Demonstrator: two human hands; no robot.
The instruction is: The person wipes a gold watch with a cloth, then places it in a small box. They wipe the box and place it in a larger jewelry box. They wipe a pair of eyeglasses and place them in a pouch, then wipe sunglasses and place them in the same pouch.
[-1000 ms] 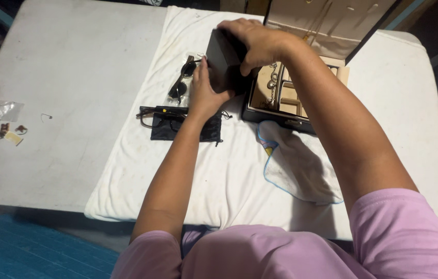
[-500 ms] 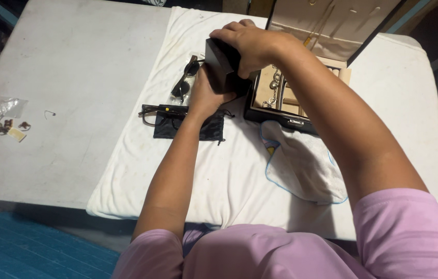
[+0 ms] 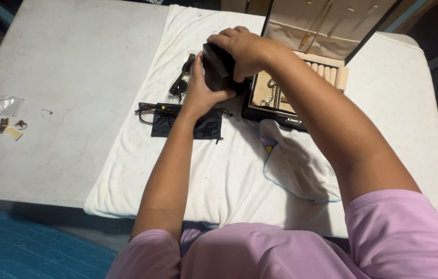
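Small black box [image 3: 218, 67] sits raised between both hands above the white towel [image 3: 219, 170], just beside the left edge of the open jewellery case [image 3: 301, 77]. Left hand [image 3: 202, 92] cups it from below and from the near side, palm pressed to the dark face and thumb up along its left edge. Right hand [image 3: 245, 49] closes over the top, fingers curled down across the upper edge, so the box is gripped from two sides. Whether its lid is parted cannot be told, since the hands cover most of it.

Dark sunglasses [image 3: 182, 80] in a clear wrapper lie on the towel just to the left of the box. Nearer the person, a black pouch [image 3: 185, 125] lies flat under the left wrist, with a pair of dark-rimmed spectacles [image 3: 152, 112] resting partly on its left end. The jewellery case stands with its lid tilted up and back; pale ring rolls and a chain show inside. A light cloth with blue trim [image 3: 301, 165] lies against the case's near edge, under the right forearm.

Left of the towel's edge the grey table [image 3: 64, 77] is broad and mostly bare, with a few small scraps [image 3: 3, 120] near its far left side
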